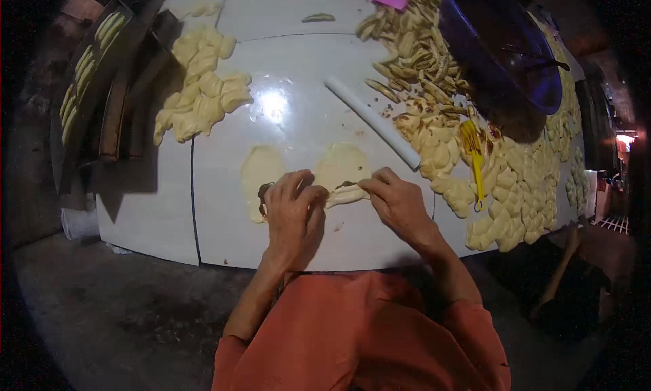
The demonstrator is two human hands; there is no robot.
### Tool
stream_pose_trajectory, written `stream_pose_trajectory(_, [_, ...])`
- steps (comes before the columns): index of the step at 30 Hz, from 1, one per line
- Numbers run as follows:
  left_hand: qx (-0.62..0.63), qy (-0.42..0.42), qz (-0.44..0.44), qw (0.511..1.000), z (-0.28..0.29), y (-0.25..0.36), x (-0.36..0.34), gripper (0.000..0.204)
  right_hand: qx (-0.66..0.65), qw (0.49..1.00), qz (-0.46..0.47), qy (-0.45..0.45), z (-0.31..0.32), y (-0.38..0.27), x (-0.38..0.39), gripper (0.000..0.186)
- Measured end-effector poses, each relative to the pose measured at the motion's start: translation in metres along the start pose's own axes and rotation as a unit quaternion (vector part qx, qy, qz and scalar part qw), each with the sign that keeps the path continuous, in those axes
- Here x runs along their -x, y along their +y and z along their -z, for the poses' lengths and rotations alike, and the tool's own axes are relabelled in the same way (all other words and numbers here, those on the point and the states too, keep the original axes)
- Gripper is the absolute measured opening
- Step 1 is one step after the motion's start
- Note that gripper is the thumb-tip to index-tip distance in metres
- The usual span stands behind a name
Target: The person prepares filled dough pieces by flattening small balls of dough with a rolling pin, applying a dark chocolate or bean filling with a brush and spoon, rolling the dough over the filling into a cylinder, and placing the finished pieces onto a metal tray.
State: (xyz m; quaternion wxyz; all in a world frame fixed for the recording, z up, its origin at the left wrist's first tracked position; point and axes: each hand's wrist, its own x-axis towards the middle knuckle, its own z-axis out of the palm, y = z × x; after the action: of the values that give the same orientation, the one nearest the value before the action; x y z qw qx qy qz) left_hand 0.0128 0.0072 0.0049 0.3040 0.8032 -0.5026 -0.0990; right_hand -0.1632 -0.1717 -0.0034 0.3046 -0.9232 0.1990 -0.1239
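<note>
From my remote seat I look down on the white counter (pixel 298 62), whose near half is where the work sits. To its right I have a wide spread of overlapping pale dough pieces (pixel 508 194), then a deep blue-purple basin (pixel 468 42) beyond them. Just left of the basin lies a heap of yellowish, finger-shaped pieces (pixel 413 45), and well apart on the left is a smaller dough pile (pixel 203 86). A white rolling pin (pixel 373 123) rests at a slant between the work and the heap.

I have 2 bare hands over 2 thin dough sheets. The right hand (pixel 401 204) pinches the right end of the right dough sheet (pixel 342 162), at its near edge, which is turned up into a pale roll (pixel 346 198) beside a dark filling (pixel 346 183). The left hand (pixel 293 204) bends its fingers at the roll's other end; I cannot tell whether its grip is closed on dough or only resting. The left dough sheet (pixel 263 166) lies flat, with dark filling partly hidden by that hand.

I judge the step in hand as wrapping the filling. The next move calls for light, even rolling away from the body, keeping the ends tucked.
</note>
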Motion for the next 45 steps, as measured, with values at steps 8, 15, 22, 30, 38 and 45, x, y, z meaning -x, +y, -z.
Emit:
stream_pose_trajectory(8, [0.005, -0.029, -0.111, 0.993, -0.003, 0.003, -0.007, 0.031, 0.069, 0.992, 0.086, -0.058, 0.009, -0.001, -0.004, 0.035])
stream_pose_trajectory(15, [-0.006, -0.001, -0.128, 0.992, -0.005, 0.0, -0.021, 0.019, 0.109, 0.983, 0.141, -0.048, 0.003, 0.008, -0.014, 0.024])
stream_pose_trajectory(22, [0.033, -0.039, -0.129, 0.99, -0.005, -0.002, -0.014, 0.029, 0.077, 0.982, 0.166, -0.049, 0.01, 0.005, -0.01, 0.033])
stream_pose_trajectory(30, [-0.019, -0.021, -0.209, 0.977, -0.005, 0.001, -0.032, 0.016, 0.12, 0.96, 0.236, -0.096, 0.004, 0.014, -0.024, 0.019])
stream_pose_trajectory(38, [0.033, -0.051, -0.161, 0.985, -0.001, -0.008, -0.031, 0.017, 0.06, 0.969, 0.22, -0.1, 0.023, 0.011, -0.024, 0.027])
stream_pose_trajectory(45, [0.024, -0.082, -0.103, 0.991, 0.0, -0.01, -0.03, 0.017, 0.075, 0.967, 0.22, -0.102, 0.018, 0.016, -0.031, 0.021])
